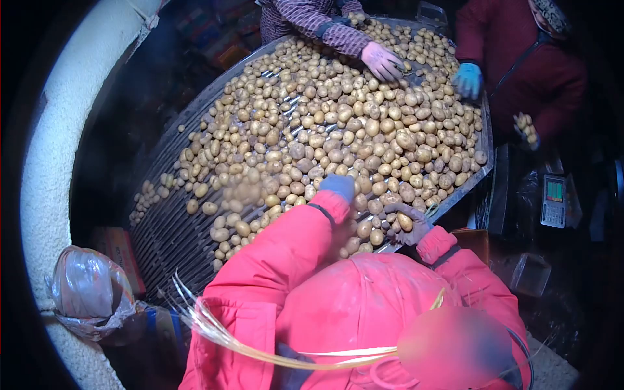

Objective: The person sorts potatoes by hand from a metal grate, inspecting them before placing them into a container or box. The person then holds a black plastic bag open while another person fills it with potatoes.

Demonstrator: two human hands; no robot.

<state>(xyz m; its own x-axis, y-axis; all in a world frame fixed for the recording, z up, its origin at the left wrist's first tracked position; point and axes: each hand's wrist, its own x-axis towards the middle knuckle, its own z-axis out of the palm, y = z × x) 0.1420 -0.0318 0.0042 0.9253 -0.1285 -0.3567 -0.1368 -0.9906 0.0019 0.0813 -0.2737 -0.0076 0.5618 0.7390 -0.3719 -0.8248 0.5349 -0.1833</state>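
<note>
You are holding one small, oval, tan potato in the curled fingers of your right hand, at the near edge of the heap. The potatoes are lying loose across the sloping slatted worktop. They are small, rounded, yellow-brown and dusty. They are crowding thickly and touching one another toward the far and right side, and thinning to scattered ones toward the left. Your left hand is resting on those nearest you.

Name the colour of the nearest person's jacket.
Bright pinkish red jacket; it shows in the head view.
</note>
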